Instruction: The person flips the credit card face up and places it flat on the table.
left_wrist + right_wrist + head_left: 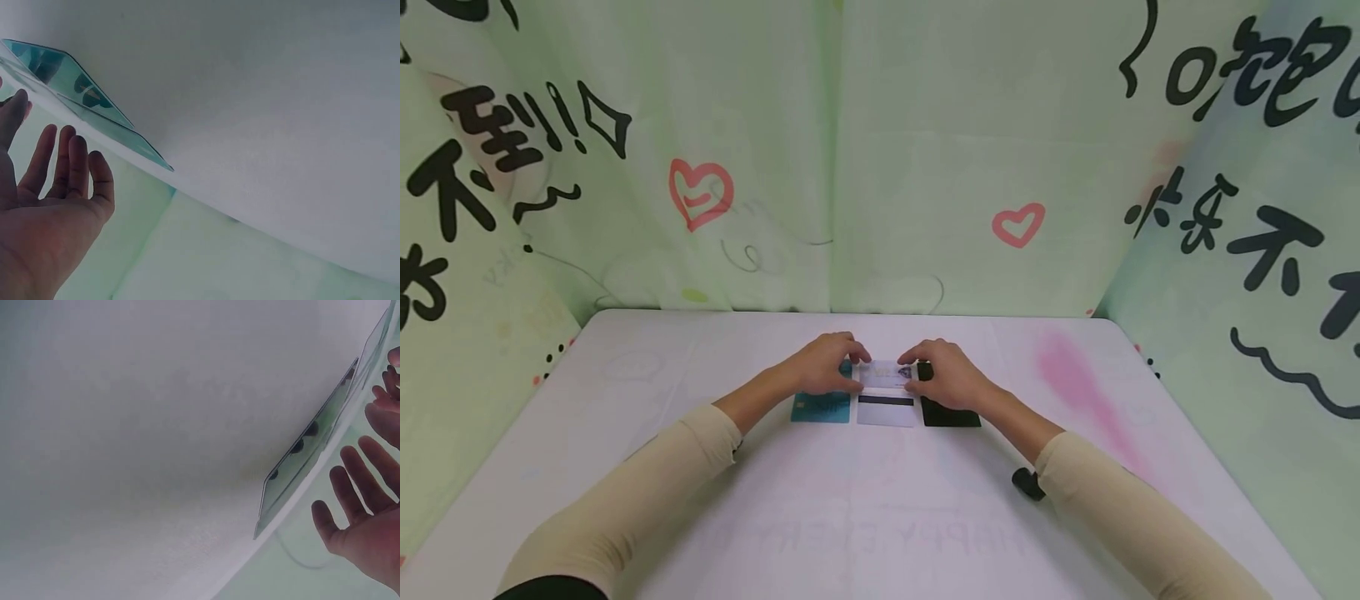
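Both hands meet over a small block of cards in the head view. My left hand (827,364) has its thumb and fingertips at the left corners of a pale card (883,375) with a dark emblem. My right hand (952,373) has its fingertips at that card's right corners. Nearer me lies a white card (886,414) with a black stripe. To its left is a teal card (822,408), and another teal one shows behind my left fingers. A black card (951,415) lies at the right, with a second black card partly hidden by my right hand.
The white-covered table (880,517) has a pink smear on its right side. A small black piece (1028,483) hangs by the right sleeve. Pale green curtains (865,167) with red hearts and black writing enclose the back and sides.
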`<state>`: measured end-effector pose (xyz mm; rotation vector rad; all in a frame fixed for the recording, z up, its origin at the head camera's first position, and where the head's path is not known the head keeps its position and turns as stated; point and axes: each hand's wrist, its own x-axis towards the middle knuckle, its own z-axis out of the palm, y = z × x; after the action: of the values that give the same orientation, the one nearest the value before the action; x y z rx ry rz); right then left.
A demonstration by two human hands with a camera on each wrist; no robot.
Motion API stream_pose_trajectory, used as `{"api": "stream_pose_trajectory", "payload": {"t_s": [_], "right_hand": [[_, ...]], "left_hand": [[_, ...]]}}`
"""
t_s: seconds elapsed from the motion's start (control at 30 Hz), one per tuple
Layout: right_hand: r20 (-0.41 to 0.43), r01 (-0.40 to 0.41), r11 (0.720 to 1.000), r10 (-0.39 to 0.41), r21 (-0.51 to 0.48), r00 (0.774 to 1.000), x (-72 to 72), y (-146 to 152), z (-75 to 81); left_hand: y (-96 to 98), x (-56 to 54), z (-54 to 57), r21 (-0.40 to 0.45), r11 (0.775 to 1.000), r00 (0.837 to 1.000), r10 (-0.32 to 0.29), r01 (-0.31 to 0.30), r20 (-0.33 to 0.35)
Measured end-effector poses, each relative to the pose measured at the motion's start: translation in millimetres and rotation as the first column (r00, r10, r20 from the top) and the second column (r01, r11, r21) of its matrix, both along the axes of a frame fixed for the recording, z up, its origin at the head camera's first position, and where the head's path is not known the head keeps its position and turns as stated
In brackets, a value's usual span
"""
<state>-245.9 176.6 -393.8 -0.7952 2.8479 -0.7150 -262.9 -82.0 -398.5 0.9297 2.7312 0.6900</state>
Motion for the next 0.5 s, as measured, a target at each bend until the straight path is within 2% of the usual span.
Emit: {"api": "stream_pose_trajectory", "payload": {"t_s": [0.13, 0.27, 0.5], "right_hand": [[-0.022, -0.011, 1.000, 0.010, -0.015, 1.000, 8.0, 4, 2.9], [-0.011, -0.016, 1.000, 0.015, -0.025, 1.000, 16.3, 5, 6.1], [0.011, -0.042, 0.999, 0.042, -0.002, 0.999, 29.0, -1, 6.3]], "left_hand": [[0.8, 8.7, 1.0, 0.039, 0.999, 0.999, -0.036, 0.036, 0.000], [2.3, 17.0, 2.0, 0.067, 0.995, 0.997, -0.077, 0.078, -0.009], [0.4, 27.8, 2.8, 0.062, 0.995, 0.997, -0.074, 0.075, -0.022]]}}
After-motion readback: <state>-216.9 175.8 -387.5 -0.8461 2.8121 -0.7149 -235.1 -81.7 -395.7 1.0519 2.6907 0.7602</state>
